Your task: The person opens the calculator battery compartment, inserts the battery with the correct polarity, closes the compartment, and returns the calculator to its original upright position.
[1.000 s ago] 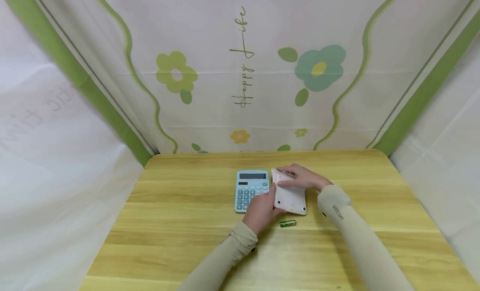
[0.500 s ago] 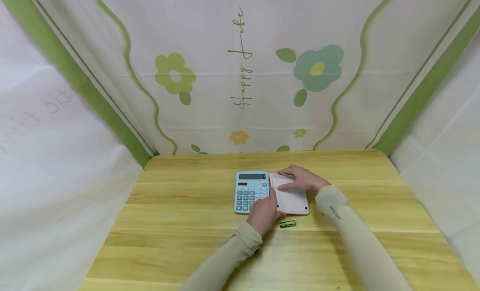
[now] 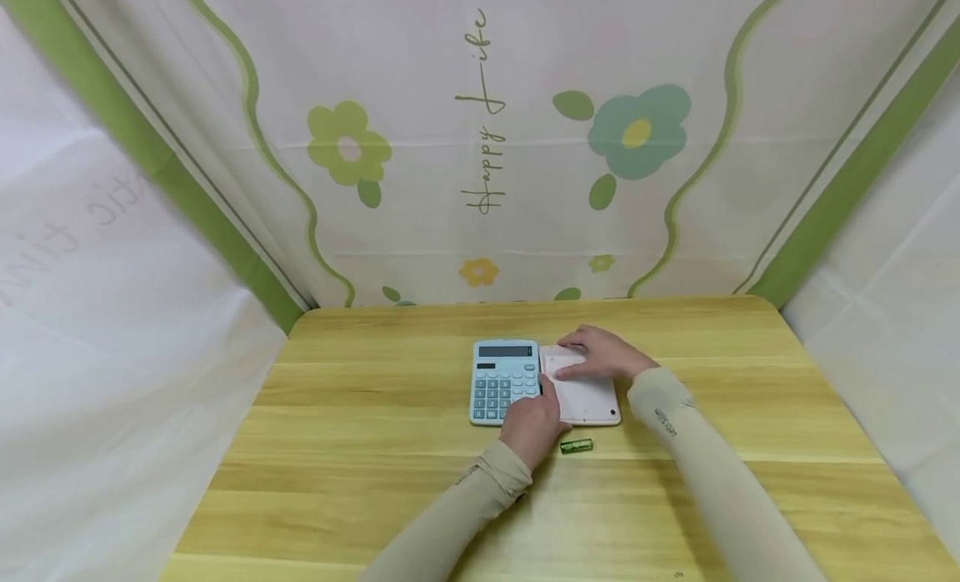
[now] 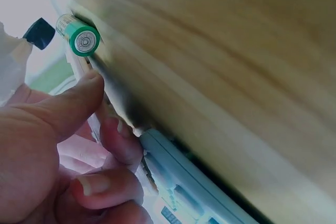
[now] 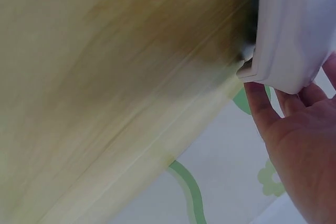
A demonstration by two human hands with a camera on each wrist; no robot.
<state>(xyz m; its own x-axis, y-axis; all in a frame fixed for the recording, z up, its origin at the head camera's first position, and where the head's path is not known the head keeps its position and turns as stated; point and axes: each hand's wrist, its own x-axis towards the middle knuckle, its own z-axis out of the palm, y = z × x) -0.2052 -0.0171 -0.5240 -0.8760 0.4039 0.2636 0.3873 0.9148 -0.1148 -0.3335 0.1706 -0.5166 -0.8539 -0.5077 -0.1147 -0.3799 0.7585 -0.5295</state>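
Observation:
A pale pink calculator (image 3: 588,400) lies back side up on the table, a dark round foot at its lower right corner. Along its upper edge my right hand (image 3: 606,354) grips it, thumb across the back and fingertips over the edge, as the right wrist view also shows. My left hand (image 3: 531,428) holds its lower left side with curled fingers. Close against that side is a light blue calculator (image 3: 517,372), face up, partly covered by the left hand. A green battery (image 3: 577,446) rests just below the pink one; its flat end faces the left wrist view.
The wooden table (image 3: 337,432) ends at a back edge where a white curtain (image 3: 420,232) with flowers and green borders hangs. More curtain (image 3: 112,273) hangs on the left and right sides.
The pink calculator, tilted a second ago, has come down flat beside the blue one. My left hand has shifted slightly right with it; the right hand keeps its place. The battery has stayed put.

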